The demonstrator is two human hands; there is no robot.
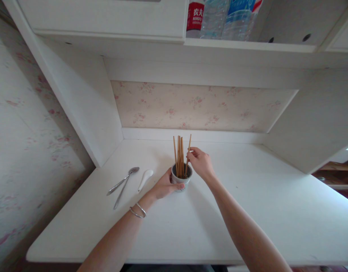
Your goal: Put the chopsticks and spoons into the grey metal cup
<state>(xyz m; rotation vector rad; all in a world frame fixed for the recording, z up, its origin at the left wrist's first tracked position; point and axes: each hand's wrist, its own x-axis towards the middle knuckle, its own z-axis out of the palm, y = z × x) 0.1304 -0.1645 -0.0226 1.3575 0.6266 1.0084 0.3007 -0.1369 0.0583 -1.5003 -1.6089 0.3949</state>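
Note:
A light grey cup (182,183) stands upright on the white desk, and my left hand (164,184) is wrapped round its left side with the thumb across the front. Several wooden chopsticks (179,155) rise out of the cup, bunched toward its left and middle. At the cup's right side my right hand (200,160) pinches a single chopstick (189,151) between thumb and fingers; its lower end is inside the cup. To the left lie two crossed metal spoons (125,181) and a white spoon (146,179).
The white desk (261,204) reaches to a low back ledge, with side panels left and right. Overhead is a shelf (247,45) holding several plastic bottles (213,19), beside a closed cabinet front (106,19). Floral wallpaper (196,105) covers the back.

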